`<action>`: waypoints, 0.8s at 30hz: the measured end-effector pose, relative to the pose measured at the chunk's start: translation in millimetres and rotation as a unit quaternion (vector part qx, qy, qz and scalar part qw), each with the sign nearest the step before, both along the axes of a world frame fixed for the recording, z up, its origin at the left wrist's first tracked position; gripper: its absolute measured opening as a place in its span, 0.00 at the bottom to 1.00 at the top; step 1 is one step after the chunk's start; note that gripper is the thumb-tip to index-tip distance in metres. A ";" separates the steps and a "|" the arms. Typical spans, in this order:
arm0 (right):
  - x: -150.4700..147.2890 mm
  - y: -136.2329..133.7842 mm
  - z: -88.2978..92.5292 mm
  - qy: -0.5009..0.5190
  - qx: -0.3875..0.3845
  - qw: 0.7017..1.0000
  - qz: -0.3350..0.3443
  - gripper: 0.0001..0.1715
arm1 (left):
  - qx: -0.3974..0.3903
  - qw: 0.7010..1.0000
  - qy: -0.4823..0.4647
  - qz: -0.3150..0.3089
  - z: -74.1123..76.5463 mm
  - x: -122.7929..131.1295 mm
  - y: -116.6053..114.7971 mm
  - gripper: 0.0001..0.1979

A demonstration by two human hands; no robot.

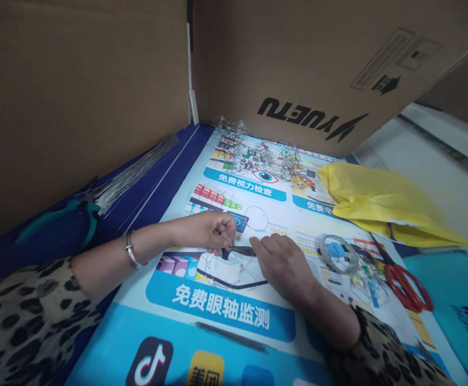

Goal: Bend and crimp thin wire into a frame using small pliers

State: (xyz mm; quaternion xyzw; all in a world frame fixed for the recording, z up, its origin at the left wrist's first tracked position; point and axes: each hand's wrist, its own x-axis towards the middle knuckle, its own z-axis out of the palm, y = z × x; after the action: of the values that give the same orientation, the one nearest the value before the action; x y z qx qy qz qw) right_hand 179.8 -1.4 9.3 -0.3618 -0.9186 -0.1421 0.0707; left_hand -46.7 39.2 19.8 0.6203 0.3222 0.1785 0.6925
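Observation:
My left hand (pixel 209 229) is closed in a pinch on thin wire (pixel 258 217) that loops up over the printed poster (pixel 234 316). My right hand (pixel 284 262) lies fingers curled over small dark pliers (pixel 239 250), whose tip points left toward my left fingers. The two hands almost touch at the middle of the poster. Thin wire loops with small coloured beads lie under and around them. A silver bangle (pixel 131 252) sits on my left wrist.
Red-handled scissors (pixel 406 281) and a spool of clear tape (pixel 334 252) lie right of my hands. A yellow plastic bag (pixel 382 206) sits beyond. Finished wire pieces (pixel 266 155) are piled at the back. Straight wire rods (pixel 137 171) and teal pliers (pixel 65 214) lie left. Cardboard walls (pixel 306 64) enclose the space.

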 end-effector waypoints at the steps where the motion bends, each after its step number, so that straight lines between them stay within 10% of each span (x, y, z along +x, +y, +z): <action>1: 0.1 0.2 -0.4 0.000 0.003 1.000 -0.001 0.12 | 0.000 1.000 0.001 0.001 0.2 0.0 -0.1 0.07; 24: -0.7 0.6 0.2 -0.015 0.005 1.000 -0.001 0.12 | 0.008 1.000 0.016 0.004 0.5 0.5 -0.4 0.06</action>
State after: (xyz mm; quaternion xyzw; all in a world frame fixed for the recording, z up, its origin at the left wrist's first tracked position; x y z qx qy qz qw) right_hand 179.1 -0.8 9.5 -0.3606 -0.9183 -0.1528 0.0584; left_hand -46.1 38.8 20.3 0.6275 0.3342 0.1734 0.6815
